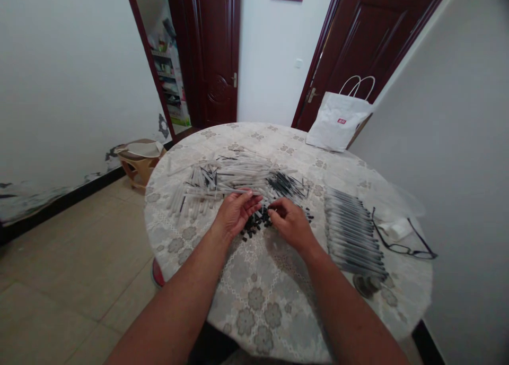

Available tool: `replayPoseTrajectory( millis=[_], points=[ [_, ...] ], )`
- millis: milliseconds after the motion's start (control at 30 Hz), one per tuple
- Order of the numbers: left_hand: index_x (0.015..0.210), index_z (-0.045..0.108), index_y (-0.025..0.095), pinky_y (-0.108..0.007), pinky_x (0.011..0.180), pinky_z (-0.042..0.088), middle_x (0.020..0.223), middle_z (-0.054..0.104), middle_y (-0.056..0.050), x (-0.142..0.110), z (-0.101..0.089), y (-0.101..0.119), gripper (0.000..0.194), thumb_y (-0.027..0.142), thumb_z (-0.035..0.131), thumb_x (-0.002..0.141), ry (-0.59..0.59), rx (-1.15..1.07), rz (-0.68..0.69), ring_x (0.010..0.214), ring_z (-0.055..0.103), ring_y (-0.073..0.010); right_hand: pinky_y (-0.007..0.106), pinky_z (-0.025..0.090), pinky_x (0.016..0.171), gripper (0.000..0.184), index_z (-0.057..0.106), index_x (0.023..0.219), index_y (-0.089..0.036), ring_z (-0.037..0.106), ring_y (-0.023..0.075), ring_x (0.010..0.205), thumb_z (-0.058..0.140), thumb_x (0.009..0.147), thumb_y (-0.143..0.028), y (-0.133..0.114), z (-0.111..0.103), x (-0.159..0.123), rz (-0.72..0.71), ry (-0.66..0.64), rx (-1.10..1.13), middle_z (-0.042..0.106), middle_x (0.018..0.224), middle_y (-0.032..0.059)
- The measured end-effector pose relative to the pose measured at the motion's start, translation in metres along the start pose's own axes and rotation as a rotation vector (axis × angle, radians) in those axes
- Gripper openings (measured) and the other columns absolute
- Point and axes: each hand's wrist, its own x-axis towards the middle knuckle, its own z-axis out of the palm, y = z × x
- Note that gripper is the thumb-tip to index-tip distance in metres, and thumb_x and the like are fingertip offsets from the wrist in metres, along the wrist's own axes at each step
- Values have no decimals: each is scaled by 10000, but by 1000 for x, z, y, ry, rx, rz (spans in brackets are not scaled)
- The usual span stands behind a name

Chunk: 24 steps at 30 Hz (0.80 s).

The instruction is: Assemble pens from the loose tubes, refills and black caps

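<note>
Left hand (pixel 237 212) is pinching a tube (pixel 228 191), right hand (pixel 293 225) apparently a black cap (pixel 271 208); assembled pens (pixel 353 235) are lying lined up, loose tubes (pixel 243 170) remaining.

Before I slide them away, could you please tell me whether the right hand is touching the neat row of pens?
Apart: in the head view, bare tablecloth shows between the right hand and the row of pens.

Slim whitish tubes (pixel 243 167), thin black rods (pixel 284 184) and small black pieces (pixel 255 225) each lie too crowded to count. Two bare hands (pixel 237 212) (pixel 292 225), one row of slim grey sticks (pixel 352 232), one white bag (pixel 338 118) and one pair of black-framed glasses (pixel 400 249) show.
</note>
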Motion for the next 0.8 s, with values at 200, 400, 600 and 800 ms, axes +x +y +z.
replayPoseTrajectory(
  millis=[200,400,600,800],
  points=[
    [944,660,138,-315,746,615,937,768,-81,-5,3,-1,271,170,829,735,-60,45,-39,877,758,-225,250,485,559,279,640,1093,-212,596,136,617,657,856,-358,4,8,4,126,134,445,675,849,3],
    [954,662,148,-308,740,615,917,764,-65,-4,3,-4,292,201,847,734,-81,60,-39,869,755,-214,237,436,436,304,652,1064,-196,605,141,560,647,872,-432,1,10,5,224,138,549,729,857,36],
    [957,677,145,-309,780,609,906,759,-56,-6,5,-4,292,196,853,728,-89,94,-49,847,746,-185,224,397,435,316,680,1029,-196,534,116,502,697,831,-441,1,16,5,265,173,563,654,691,-22],
    [948,686,141,-315,790,606,908,759,-63,-7,6,-4,297,201,862,716,-91,120,-45,846,743,-187,231,420,490,287,678,1005,-199,533,116,537,701,819,-416,4,20,5,260,172,606,665,733,-19]
  ],
)
